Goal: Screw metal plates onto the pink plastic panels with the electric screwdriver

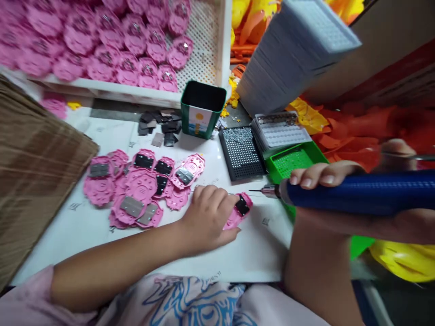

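Observation:
My left hand (207, 217) rests on the white table (258, 253) with its fingers closed over a pink plastic part (239, 212) that carries a black insert. My right hand (343, 181) is wrapped round a blue electric screwdriver (356, 194), held level. Its bit (260, 191) points left, just right of the pink part. A heap of the same pink parts (142, 188) with grey and black plates lies left of my left hand.
A black screw tray (242, 153), a white tray (282, 129) and a green tray (292, 163) sit beyond the screwdriver. A green tin (202, 109) stands behind small dark plates (159, 126). A white crate (207, 50) holds many pink parts. Cardboard (34, 167) lies left.

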### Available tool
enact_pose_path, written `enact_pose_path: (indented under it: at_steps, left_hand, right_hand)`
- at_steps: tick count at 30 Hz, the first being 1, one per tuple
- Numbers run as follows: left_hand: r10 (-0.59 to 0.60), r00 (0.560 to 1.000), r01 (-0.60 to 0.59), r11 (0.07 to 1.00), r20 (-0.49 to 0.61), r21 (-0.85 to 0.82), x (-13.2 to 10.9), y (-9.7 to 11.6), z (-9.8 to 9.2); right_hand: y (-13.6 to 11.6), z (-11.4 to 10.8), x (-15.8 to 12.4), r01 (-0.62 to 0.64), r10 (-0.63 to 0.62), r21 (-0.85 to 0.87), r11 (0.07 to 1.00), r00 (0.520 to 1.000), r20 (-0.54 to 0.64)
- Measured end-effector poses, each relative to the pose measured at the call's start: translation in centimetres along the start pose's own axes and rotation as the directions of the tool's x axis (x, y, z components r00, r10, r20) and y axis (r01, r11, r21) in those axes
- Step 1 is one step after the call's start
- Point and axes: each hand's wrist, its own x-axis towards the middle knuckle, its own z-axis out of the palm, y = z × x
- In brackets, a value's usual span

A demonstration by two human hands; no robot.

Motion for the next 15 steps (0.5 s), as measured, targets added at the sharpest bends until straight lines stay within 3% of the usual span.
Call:
enact_pose_path:
  at_steps: [3,7,12,15]
  left_hand:
    - [-0.018,1.0,0.019,0.998,-0.013,0.055,0.2,0.7,-1.7]
    - [-0.2,0.979,0.201,0.968,-0.024,0.15,0.2,1.1,-5.4]
    - [-0.296,0.949,0.314,0.873,-0.106,0.373,-2.1,-1.4,-9.6]
    - [-0.408,0.895,0.444,0.78,-0.179,0.441,-4.1,-3.4,-11.0]
  right_hand:
    - [-0.3,0.1,0.1,0.032,-0.031,0.051,0.998,0.999,-0.018]
    - [-0.5,1.1,0.2,-0.079,0.081,0.066,0.995,0.996,-0.033]
    - [0.1,1.6,0.4,-0.109,0.119,0.144,0.984,0.991,-0.064]
    - [0.3,1.6,0.4,-0.1,0.112,0.164,0.981,0.991,-0.07]
